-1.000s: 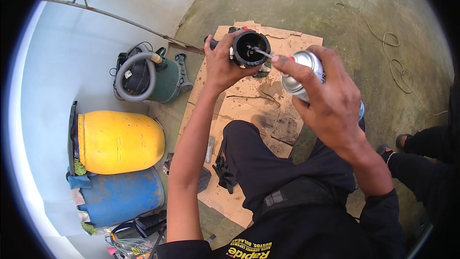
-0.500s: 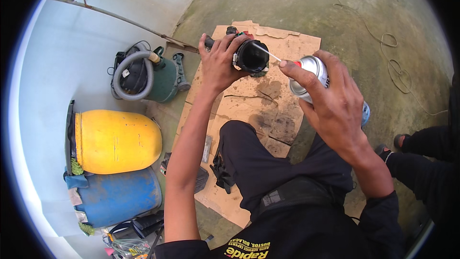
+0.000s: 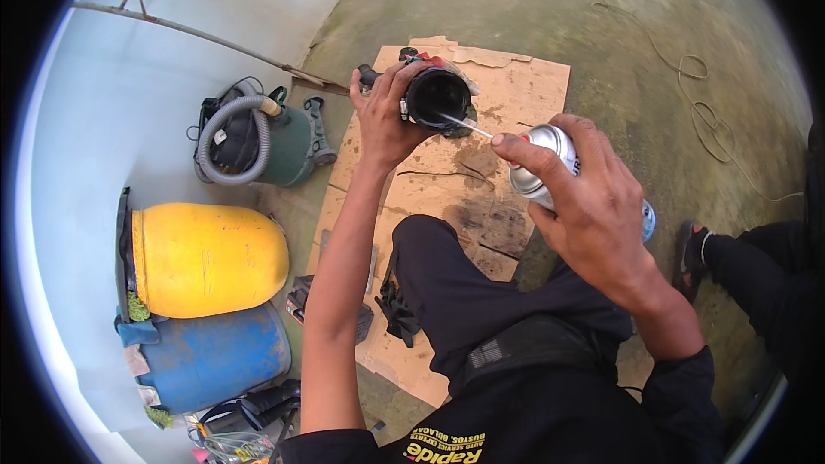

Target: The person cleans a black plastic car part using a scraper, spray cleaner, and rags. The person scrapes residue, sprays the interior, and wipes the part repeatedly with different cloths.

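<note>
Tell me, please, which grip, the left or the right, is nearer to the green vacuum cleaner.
Left. The left grip holds the black tubular part, to the right of the vacuum cleaner in the picture; the right grip holds the spray can, farther right.

yellow drum | blue drum beside | green vacuum | beige cord

Lettering on shirt, spray can

A black tube is held in the left hand, a spray can with a straw in the right hand.
</note>
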Tool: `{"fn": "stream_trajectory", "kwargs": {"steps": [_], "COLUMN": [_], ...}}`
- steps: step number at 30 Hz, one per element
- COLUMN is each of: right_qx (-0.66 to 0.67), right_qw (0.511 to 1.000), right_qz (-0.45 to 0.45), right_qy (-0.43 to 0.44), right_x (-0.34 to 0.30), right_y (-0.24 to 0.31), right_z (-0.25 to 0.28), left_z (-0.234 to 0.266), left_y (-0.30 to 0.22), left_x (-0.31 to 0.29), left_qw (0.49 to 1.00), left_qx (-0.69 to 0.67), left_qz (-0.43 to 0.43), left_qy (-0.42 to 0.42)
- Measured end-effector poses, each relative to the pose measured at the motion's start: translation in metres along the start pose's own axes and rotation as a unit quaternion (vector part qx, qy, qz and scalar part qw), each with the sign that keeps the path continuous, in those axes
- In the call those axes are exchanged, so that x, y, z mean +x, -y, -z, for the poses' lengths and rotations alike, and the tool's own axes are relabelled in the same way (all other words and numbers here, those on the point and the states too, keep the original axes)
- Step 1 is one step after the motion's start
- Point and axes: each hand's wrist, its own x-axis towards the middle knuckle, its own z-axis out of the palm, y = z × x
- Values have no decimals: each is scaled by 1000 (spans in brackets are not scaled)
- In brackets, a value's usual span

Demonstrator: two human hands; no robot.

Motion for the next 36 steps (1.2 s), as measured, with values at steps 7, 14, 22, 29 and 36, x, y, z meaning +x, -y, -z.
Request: {"fn": "stream_trajectory", "kwargs": {"steps": [7,14,22,29,36], "right_qx": [19,8,10,6,107], "right_qw": [998,999,998,999,992], "right_qz": [-2,-32,0,-21,-59], "right_qy": [55,31,57,39,9], "right_x": [-1,-7,-10,-11,-8], "right_y": [-1,-5,3,8,-27], "right_z": [5,4,2,3,-36], "left_z": [-23,-36,-36,-32,-28], "left_y": [-1,-5,-5,-5,-2], "left_x": [-15,-26,-37,-35,-43], "left_qw": [999,992,998,997,992], "left_qx": [-35,-79,-12,6,-78], "left_qz": [18,92,30,21,93], "left_qy": [-19,-20,-50,-70,-39]}}
